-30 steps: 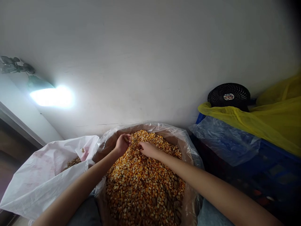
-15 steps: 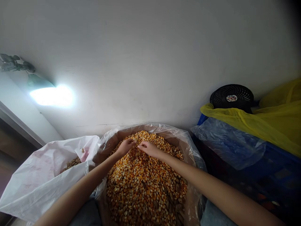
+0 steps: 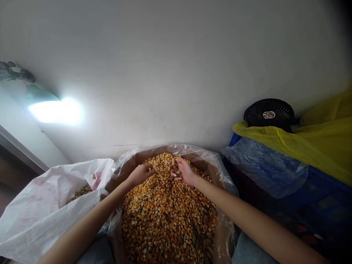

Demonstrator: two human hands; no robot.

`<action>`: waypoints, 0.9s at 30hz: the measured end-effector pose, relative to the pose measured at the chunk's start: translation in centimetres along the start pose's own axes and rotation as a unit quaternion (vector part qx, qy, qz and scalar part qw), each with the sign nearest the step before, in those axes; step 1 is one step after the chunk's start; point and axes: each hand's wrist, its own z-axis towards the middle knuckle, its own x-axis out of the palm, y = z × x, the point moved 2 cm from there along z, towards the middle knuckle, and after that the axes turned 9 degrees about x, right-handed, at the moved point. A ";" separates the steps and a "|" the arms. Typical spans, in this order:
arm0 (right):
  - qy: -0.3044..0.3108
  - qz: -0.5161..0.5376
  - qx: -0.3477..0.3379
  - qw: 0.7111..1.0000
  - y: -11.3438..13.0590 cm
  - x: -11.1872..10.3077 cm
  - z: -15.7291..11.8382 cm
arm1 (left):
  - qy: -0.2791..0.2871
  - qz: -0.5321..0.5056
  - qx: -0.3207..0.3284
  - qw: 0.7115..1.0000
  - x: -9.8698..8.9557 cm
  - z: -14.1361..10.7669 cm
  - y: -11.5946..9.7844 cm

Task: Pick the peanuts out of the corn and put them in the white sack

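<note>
Orange and yellow corn kernels, with brown pieces mixed in, fill a brown sack lined with clear plastic. Over the upper right of the heap my right hand is turned palm up, its fingers curled around several brown pieces. My left hand is at the heap's upper left, back up, thumb and fingers bent close together; what they hold, if anything, is too small to name. The two hands are apart. A white sack to the left has brown pieces inside.
Behind the sacks rises a pale wall. A bright lamp is at the left. On the right are a black fan, yellow mesh, a clear plastic bag and a blue crate.
My right hand has turned palm up and moved slightly right, showing the brown pieces in it. My left hand has moved left, widening the gap between the hands.
</note>
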 end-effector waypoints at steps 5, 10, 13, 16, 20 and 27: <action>-0.061 -0.035 0.042 0.997 -0.4 -1.0 -0.1 | 0.178 0.291 0.064 0.938 1.4 -1.1 -0.2; -0.120 -0.461 -0.028 0.879 -1.0 -1.3 -0.3 | 0.223 0.233 0.066 0.944 1.6 -1.1 0.3; -0.112 -0.593 -0.049 0.796 -1.5 -0.9 -0.4 | 0.251 0.153 0.053 0.954 1.2 -1.4 0.7; -0.094 -0.584 -0.045 0.805 -1.8 -0.7 -0.3 | 0.243 0.025 0.026 0.969 0.8 -2.1 1.1; -0.052 -0.290 0.008 0.956 -0.9 -1.4 -0.3 | 0.119 -0.281 -0.045 0.951 0.4 -2.6 1.9; -0.079 -0.016 -0.002 0.997 0.1 -2.5 -0.3 | -0.170 -0.392 -0.146 0.892 -1.5 -0.1 4.7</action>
